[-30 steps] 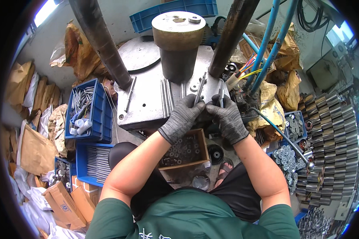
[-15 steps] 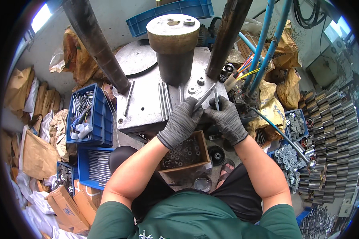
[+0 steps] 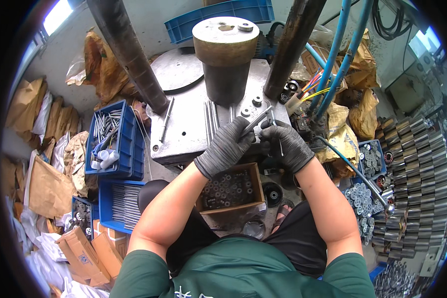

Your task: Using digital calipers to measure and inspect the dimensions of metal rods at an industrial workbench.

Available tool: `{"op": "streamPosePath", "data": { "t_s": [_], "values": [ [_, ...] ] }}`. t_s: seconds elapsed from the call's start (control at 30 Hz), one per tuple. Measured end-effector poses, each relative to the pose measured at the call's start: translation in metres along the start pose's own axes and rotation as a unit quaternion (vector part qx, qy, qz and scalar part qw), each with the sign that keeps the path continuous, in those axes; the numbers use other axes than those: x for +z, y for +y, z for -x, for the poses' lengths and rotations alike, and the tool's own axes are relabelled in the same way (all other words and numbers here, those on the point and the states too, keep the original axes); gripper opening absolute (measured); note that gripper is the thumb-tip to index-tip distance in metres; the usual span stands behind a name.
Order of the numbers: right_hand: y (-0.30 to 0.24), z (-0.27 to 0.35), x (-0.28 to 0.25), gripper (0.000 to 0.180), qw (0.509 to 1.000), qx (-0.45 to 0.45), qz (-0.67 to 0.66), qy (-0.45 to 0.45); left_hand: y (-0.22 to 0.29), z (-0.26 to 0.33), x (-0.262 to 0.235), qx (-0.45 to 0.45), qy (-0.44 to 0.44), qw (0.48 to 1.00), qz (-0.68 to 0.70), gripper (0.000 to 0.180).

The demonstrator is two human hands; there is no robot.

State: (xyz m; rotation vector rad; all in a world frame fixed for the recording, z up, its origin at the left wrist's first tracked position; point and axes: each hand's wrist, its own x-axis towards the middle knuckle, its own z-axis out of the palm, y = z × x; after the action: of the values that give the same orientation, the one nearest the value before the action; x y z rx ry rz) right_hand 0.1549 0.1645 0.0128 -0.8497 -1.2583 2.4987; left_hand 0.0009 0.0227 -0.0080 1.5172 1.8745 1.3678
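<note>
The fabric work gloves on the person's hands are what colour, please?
The fabric work gloves are mostly dark grey, showing best in the head view.

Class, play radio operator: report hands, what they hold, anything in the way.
Left hand: closed on metal rod. Right hand: closed on slim metal tool. Possibly in the way: small round parts just beyond, on the metal table.

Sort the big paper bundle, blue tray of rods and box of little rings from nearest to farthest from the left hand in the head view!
1. Box of little rings: below the left hand.
2. Blue tray of rods: lower left.
3. Big paper bundle: far left.
</note>
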Motion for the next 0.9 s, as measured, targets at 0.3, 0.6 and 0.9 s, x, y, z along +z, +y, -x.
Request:
{"op": "streamPosePath", "data": {
  "t_s": [0.3, 0.6, 0.9],
  "values": [
    [0.001, -0.05, -0.033, 0.034, 0.699, -0.257, 0.637, 0.201, 0.003, -0.001, -0.004, -0.122, 0.041, 0.93, 0.343, 0.005],
    [-0.006, -0.053, -0.063, 0.061, 0.891, -0.155, 0.39, 0.172, -0.002, -0.004, -0.013, -0.254, 0.068, 0.869, 0.42, 0.006],
    [-0.012, 0.028, 0.013, 0.063, 0.632, -0.411, 0.653, 0.068, -0.001, -0.005, -0.017, -0.306, 0.098, 0.818, 0.477, 0.007]
  ]
}}
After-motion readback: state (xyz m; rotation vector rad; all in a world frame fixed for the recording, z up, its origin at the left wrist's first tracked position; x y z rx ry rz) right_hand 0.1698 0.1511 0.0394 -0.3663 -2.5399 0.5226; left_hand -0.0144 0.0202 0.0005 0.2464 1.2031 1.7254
